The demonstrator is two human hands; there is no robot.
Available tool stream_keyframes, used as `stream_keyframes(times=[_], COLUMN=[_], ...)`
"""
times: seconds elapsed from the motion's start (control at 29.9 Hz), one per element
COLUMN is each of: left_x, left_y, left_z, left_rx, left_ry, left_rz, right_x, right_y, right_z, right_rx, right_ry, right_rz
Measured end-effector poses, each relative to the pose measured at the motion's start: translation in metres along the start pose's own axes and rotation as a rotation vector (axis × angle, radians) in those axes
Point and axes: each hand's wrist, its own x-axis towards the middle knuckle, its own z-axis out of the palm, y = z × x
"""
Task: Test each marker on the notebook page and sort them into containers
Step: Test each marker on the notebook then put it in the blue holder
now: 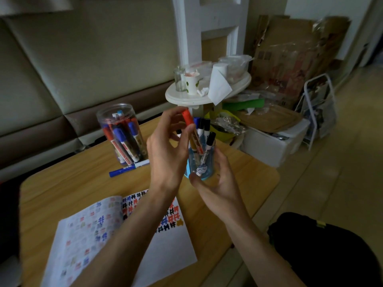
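Note:
My left hand [167, 150] pinches a red-capped marker [191, 129] and holds it upright, its lower end inside a blue-tinted glass cup [204, 164] that has several markers standing in it. My right hand [215, 183] curls round the near side and base of that cup. A clear plastic jar [122, 133] further left holds several red and blue markers. One blue marker [128, 168] lies on the wooden table [72, 183] beside the jar. The open notebook [124, 235] lies in front of me, its pages covered in coloured test marks, partly hidden by my forearms.
A white round side table [186, 98] with cups and tissue stands behind the wooden table. Cardboard, bags and a white box [275, 146] crowd the floor to the right. A sofa runs along the left. A dark bag [323, 251] sits at the lower right.

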Motion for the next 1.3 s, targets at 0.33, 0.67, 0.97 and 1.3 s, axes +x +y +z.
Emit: stream_keyframes(times=[0.33, 0.67, 0.97, 1.3], left_x=[-0.009, -0.009, -0.004, -0.010], left_y=[0.007, 0.006, -0.001, -0.019], left_z=[-0.003, -0.003, 0.006, 0.009], left_rx=[-0.047, -0.064, -0.050, 0.013], left_ry=[0.030, 0.036, 0.043, -0.080], left_rz=[0.041, 0.008, -0.013, -0.088], right_x=[0.003, 0.002, -0.001, 0.003], right_y=[-0.005, -0.004, -0.001, 0.000], right_z=[-0.001, 0.003, 0.004, 0.000], right_rx=[-0.004, -0.012, -0.016, 0.004], right_ry=[0.023, 0.018, 0.039, 0.037], right_rz=[0.006, 0.016, 0.024, 0.042])
